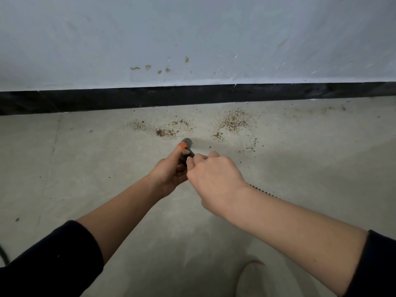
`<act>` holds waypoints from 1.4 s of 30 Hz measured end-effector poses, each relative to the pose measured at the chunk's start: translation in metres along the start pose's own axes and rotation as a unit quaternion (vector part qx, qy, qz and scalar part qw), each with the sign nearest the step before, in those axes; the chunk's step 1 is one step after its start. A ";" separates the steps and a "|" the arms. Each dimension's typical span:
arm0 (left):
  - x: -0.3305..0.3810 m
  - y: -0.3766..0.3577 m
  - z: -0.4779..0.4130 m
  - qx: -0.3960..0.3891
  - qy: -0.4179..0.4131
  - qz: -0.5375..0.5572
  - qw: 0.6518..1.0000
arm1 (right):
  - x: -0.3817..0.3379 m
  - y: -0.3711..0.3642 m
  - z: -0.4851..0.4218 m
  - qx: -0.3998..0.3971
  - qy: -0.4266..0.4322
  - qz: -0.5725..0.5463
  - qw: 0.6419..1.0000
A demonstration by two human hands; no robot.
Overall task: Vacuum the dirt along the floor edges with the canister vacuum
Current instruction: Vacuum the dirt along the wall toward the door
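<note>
Both hands grip a dark grey vacuum nozzle (pixel 187 146) with an orange part near its tip. My left hand (pixel 170 170) wraps it from the left, thumb on the orange part. My right hand (pixel 214 179) closes on it from the right and hides the rear of the nozzle. A ribbed black hose (pixel 264 191) shows behind my right wrist. The nozzle tip points at brown dirt (pixel 167 132) scattered on the concrete floor, with a second patch (pixel 234 122) to the right. The canister is out of view.
A black baseboard (pixel 192 96) runs along the foot of a stained white wall (pixel 192 39) just beyond the dirt. A dark cable (pixel 3 257) shows at the left edge. The toe of a light shoe (pixel 255 277) is at the bottom.
</note>
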State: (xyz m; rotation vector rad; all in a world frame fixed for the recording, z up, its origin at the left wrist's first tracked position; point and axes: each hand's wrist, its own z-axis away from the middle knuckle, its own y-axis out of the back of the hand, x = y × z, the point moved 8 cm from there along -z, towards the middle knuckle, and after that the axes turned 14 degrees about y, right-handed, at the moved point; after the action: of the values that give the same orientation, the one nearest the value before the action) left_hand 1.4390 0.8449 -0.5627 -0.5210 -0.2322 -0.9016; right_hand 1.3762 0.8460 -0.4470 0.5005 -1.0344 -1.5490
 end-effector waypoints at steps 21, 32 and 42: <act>0.033 0.073 0.030 0.082 -0.063 0.049 0.993 | -0.033 0.032 -0.052 0.085 0.050 -0.014 0.995; 0.057 0.104 0.027 0.139 -0.092 0.064 0.984 | -0.035 0.043 -0.084 0.129 0.065 -0.034 0.989; 0.072 0.129 0.014 0.169 -0.098 0.063 0.979 | -0.035 0.051 -0.104 0.140 0.057 -0.043 0.988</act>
State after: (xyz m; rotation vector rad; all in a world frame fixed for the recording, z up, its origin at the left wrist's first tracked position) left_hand 1.5851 0.8682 -0.5645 -0.3027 -0.5163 -0.6688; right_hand 1.4953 0.8457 -0.4665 0.8288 -1.1601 -1.4389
